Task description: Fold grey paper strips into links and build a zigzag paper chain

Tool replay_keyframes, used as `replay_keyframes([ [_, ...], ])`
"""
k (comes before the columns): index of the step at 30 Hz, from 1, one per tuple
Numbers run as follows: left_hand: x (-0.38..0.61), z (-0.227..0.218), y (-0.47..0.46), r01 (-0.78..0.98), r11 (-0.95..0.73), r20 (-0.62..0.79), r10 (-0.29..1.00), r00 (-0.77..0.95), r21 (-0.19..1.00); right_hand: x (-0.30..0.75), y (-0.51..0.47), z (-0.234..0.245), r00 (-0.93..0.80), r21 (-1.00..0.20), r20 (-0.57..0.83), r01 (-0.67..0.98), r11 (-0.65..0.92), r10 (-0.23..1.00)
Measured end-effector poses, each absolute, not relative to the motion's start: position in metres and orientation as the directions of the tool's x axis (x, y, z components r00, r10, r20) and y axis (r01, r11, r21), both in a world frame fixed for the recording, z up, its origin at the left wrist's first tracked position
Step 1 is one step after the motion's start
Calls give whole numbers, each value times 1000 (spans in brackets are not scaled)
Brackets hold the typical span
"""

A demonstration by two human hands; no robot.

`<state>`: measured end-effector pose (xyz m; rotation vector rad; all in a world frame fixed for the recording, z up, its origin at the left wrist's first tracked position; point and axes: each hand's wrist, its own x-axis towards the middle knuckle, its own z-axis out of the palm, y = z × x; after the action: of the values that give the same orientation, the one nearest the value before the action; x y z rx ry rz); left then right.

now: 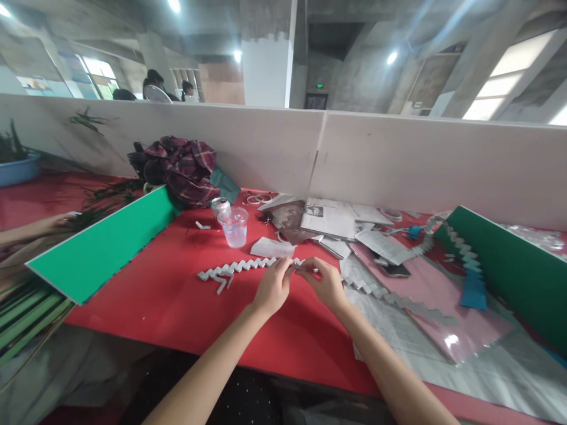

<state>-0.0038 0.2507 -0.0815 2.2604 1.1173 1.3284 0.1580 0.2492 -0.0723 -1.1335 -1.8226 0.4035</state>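
My left hand (272, 287) and right hand (328, 283) both pinch the zigzag paper chain (254, 265), to the right of the plastic cup (235, 231) and nearer me. The chain's other end lies on the worktop (177, 295), to the left on my side of the cup. Squeezing too hard could, I think, crush the small folds; tugging my hands apart might work a link loose. The paper strips (221, 287) below the cup sit against the chain, joined or loose I cannot tell, and could snag. If I swing the chain away from me, it might tip the cup, wetting the paper slip (272, 247) to its right.
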Motion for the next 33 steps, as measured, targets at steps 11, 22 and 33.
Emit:
replay_keyframes([
  [11, -2, -79, 250, 435, -603, 517, 798, 310, 669, 158, 246, -61, -266, -709, 473, 452, 542, 840],
  [22, 1, -84, 249, 406, -589, 498, 808, 314, 699, 164, 251, -64, -272, -686, 473, 484, 544, 838],
  [33, -1, -87, 251, 493, -591, 506, 805, 309, 638, 163, 249, -66, -183, -746, 450, 461, 480, 874],
])
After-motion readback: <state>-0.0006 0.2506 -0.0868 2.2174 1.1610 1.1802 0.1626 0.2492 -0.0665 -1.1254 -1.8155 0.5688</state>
